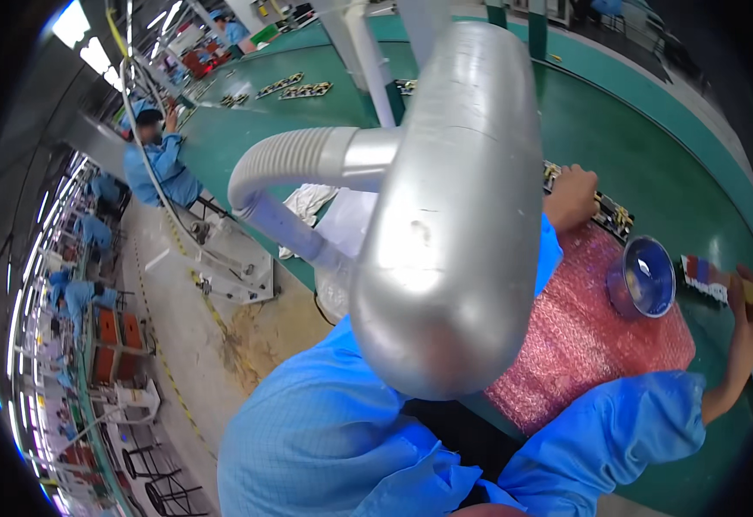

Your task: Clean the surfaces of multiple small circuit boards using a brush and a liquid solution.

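Note:
My left hand [573, 198] is closed at the edge of a long, narrow circuit board [613, 215] with black and yellow parts, on the green bench. Its fingertips are partly hidden. At the far right, my right hand [745, 323] has its fingers around a small yellowish thing [749, 291] whose kind I cannot make out. Beside that hand lies a row of small red, blue and white pieces [706, 279]. Between the hands, a round metal bowl [642, 277], blue inside, stands on pink bubble wrap [579, 323].
A big silver exhaust duct [454, 207] hangs in front of me and hides part of the bench. Its ribbed hose [294, 159] bends left. More circuit boards [306, 90] lie farther along the bench. A white cloth [309, 205] and a seated co-worker [161, 164] are at left.

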Available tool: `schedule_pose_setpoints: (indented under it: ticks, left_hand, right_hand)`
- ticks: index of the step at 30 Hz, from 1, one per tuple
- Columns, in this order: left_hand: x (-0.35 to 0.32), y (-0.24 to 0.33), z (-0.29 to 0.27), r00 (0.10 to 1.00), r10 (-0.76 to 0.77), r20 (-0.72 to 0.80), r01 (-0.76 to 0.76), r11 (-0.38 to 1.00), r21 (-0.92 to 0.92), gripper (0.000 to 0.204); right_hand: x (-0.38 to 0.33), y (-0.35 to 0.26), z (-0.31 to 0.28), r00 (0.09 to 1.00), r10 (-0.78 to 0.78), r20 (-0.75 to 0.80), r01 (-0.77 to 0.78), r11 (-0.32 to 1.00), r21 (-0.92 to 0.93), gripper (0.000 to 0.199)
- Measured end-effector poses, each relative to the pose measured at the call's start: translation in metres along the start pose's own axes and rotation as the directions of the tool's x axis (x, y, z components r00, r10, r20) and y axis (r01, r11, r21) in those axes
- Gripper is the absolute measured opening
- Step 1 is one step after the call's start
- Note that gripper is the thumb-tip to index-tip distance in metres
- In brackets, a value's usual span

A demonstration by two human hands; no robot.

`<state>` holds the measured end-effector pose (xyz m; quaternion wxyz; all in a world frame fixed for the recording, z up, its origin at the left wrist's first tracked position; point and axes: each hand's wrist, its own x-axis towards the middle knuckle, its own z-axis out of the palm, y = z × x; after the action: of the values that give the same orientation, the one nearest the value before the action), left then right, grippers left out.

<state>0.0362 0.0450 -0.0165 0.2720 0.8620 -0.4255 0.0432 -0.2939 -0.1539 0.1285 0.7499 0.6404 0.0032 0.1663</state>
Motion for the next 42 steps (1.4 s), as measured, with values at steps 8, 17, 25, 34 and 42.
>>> schedule_pose_setpoints:
  ticks: [8, 17, 25, 34, 42]
  left_hand:
    - [0.001, 0.001, -0.018, 0.998, 0.031, -0.047, -0.029, 0.998, 0.046, 0.024]
    - [0.029, -0.049, -0.034, 0.942, -0.249, -0.223, 0.292, 0.939, 0.183, 0.036]
    - [0.016, 0.015, -0.024, 0.965, -0.226, -0.134, 0.243, 0.961, 0.129, 0.067]
    - [0.018, 0.025, -0.021, 0.969, -0.228, -0.091, 0.241, 0.956, 0.169, 0.072]
    - [0.018, 0.029, -0.019, 0.976, -0.198, -0.091, 0.214, 0.953, 0.217, 0.074]
  right_hand:
    - [0.022, 0.018, -0.035, 0.51, 0.186, 0.84, -0.584, -0.642, 0.497, 0.036]
    - [0.023, 0.028, -0.015, 0.493, 0.037, 0.869, -0.526, -0.783, 0.332, 0.037]
    - [0.014, 0.029, -0.003, 0.516, 0.041, 0.856, -0.531, -0.768, 0.357, 0.041]
    - [0.017, 0.028, 0.0, 0.522, 0.037, 0.852, -0.545, -0.754, 0.367, 0.038]
    - [0.025, 0.026, 0.001, 0.536, 0.011, 0.844, -0.557, -0.746, 0.364, 0.034]
